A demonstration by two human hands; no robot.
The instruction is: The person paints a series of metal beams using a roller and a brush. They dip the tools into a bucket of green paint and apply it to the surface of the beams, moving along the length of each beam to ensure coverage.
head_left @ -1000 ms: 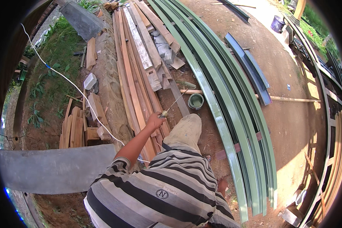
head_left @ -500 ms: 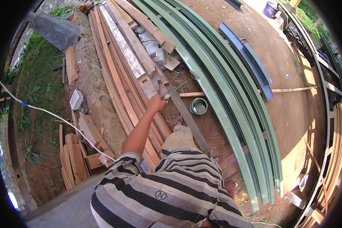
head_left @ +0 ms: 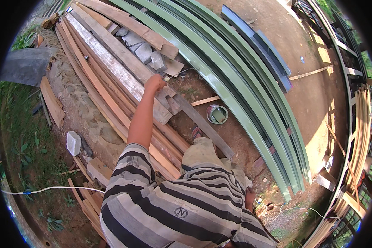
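Note:
My left arm reaches forward over the stacked timber, and my left hand (head_left: 154,83) is closed round the handle of a paint roller (head_left: 181,73). Its thin metal rod points right, toward the near edge of the green steel beams (head_left: 229,84); the roller head is too small to make out clearly. To the right of the hand, an open paint bucket (head_left: 217,114) with green paint inside stands on the soil. I cannot make out my right hand; only its striped sleeve shows at the lower edge, and a patch of skin beside the shirt is unclear.
Long timber planks (head_left: 124,111) lie beneath my left arm, with grey stone pieces (head_left: 142,51) beside them. Blue-grey steel channels (head_left: 258,45) lie beyond the green beams. A white cable (head_left: 53,189) runs at the left, and a grey plank (head_left: 204,126) lies near my foot.
My left hand with the paint roller has moved forward and left along the timber. The view has shifted, and more loose white cable shows at the lower right.

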